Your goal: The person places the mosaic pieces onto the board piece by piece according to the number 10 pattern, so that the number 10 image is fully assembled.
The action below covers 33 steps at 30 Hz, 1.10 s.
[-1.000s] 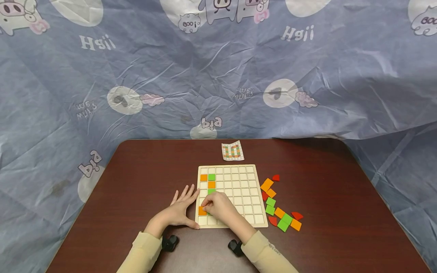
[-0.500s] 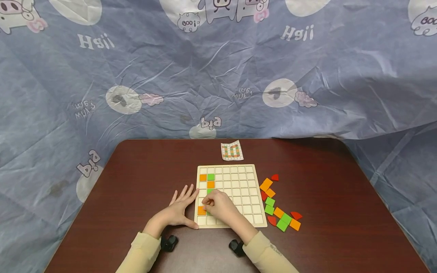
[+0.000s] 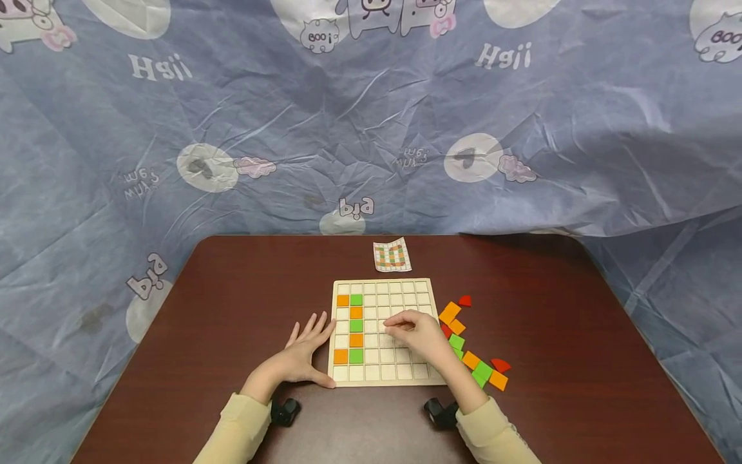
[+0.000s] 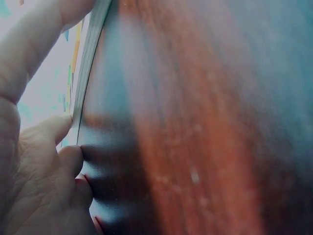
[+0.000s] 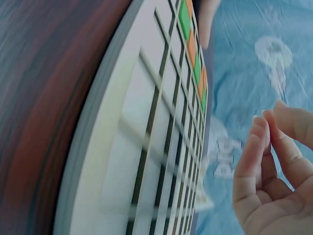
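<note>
A pale gridded board (image 3: 379,372) lies on the table. Its first column holds an orange tile (image 3: 343,300) near the top and another near the bottom; the second column has a run of alternating green and orange tiles. My left hand (image 3: 301,357) spreads its fingers along the board's left edge, thumb at the near corner. In the left wrist view the fingertips (image 4: 61,128) meet the board's side (image 4: 90,63). My right hand (image 3: 420,334) hovers over the board's right half, fingers loosely bent, thumb near the fingertips. Nothing shows between them in the right wrist view.
Loose orange, green and red pieces (image 3: 482,370) lie right of the board, some behind my right forearm. A small printed pattern card (image 3: 392,256) lies beyond the board. A blue patterned cloth (image 3: 301,129) hangs behind the brown table (image 3: 556,309).
My right hand has left the second column and moved right across the board, uncovering an orange tile and a green tile there. My left hand stays at the board's edge.
</note>
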### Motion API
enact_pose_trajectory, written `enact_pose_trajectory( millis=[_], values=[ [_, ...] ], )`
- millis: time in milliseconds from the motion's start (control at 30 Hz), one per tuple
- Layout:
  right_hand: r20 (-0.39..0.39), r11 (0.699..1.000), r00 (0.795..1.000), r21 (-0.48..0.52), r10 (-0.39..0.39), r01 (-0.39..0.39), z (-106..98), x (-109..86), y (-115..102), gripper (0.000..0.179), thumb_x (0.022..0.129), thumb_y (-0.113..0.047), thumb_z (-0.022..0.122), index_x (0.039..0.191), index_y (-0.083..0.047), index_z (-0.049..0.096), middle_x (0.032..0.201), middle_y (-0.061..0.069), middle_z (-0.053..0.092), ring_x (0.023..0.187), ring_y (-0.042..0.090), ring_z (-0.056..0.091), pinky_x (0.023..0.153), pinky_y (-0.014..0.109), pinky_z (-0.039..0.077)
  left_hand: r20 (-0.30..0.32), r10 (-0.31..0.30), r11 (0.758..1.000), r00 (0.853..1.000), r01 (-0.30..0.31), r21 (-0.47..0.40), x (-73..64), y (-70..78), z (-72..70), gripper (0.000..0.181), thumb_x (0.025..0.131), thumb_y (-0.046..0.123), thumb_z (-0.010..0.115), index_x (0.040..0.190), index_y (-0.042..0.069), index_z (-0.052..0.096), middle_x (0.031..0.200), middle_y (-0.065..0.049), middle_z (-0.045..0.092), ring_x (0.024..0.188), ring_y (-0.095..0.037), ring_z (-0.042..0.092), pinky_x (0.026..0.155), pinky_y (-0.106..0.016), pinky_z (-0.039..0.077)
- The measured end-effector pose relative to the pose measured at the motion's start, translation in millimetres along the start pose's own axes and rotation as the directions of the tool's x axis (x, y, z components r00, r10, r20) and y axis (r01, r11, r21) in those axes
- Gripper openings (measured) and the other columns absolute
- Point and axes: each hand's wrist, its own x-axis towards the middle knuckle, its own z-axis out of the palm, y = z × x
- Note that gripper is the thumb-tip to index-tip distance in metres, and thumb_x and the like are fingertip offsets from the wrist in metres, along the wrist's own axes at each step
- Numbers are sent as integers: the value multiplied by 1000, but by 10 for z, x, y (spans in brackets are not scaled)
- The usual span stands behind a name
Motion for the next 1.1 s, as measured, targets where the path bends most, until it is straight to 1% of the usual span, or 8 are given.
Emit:
enact_pose_trajectory(
  millis=[67,167,267,500,667,800,967,1100],
  values=[
    [-12,1000,1000,4,25,-25,-118,-18,60,14,87,-13,74,98,-5,77,90,3,74,74,11,62,65,22,50,4,-3,1000,1000,3,1,2,-8,3,122,69,47,88,160,15,13,166,-14,-3,153,-36,-10,119,-61,-10],
    [-33,998,997,-4,63,-63,-302,-60,156,17,89,-15,73,103,-5,76,92,5,75,79,14,64,67,23,50,1,6,1000,1000,-6,-9,-2,-14,10,122,69,46,88,159,13,14,166,-15,-3,153,-38,-10,118,-63,-10],
    [-51,995,994,-21,93,-95,-480,-112,258,21,91,-18,71,108,-5,75,97,7,75,86,17,66,71,24,51,5,5,1000,1000,-5,-12,-12,-14,13,122,69,47,88,159,13,13,166,-15,-3,153,-38,-10,118,-63,-11],
    [-86,989,988,-62,129,-134,-794,-224,458,29,93,-24,69,114,-5,72,105,10,74,91,17,66,76,29,54,-6,8,1000,1000,-8,-7,-28,-10,12,122,68,45,88,159,12,15,166,-17,-1,153,-39,-8,118,-63,-9],
    [-94,985,982,-49,163,-168,-917,-307,580,34,94,-29,69,117,-5,70,107,10,74,94,21,68,79,30,56,-2,4,1000,1000,-4,-13,-10,-11,23,121,69,45,88,159,14,15,166,-15,-2,153,-37,-9,118,-63,-10],
    [-99,981,980,-76,171,-179,-981,-373,682,34,93,-30,69,116,-5,70,107,9,74,93,19,69,77,27,56,-1,3,1000,1000,-3,-20,-1,-15,26,121,69,44,88,159,14,15,166,-15,-2,153,-37,-10,118,-63,-10],
    [-83,980,982,-84,171,-178,-1029,-445,795,34,91,-26,72,115,-3,69,105,10,74,89,16,70,73,23,55,0,14,1000,1000,-14,-19,-5,-8,16,120,70,45,88,159,13,14,166,-16,-2,153,-38,-10,118,-63,-10],
    [-86,973,982,-145,169,-180,-1034,-500,835,32,87,-23,76,113,-3,70,100,9,75,86,15,70,70,22,55,5,16,1000,1000,-16,-23,-4,0,12,120,70,45,87,159,13,14,166,-16,-3,153,-38,-10,118,-64,-11]
  ],
)
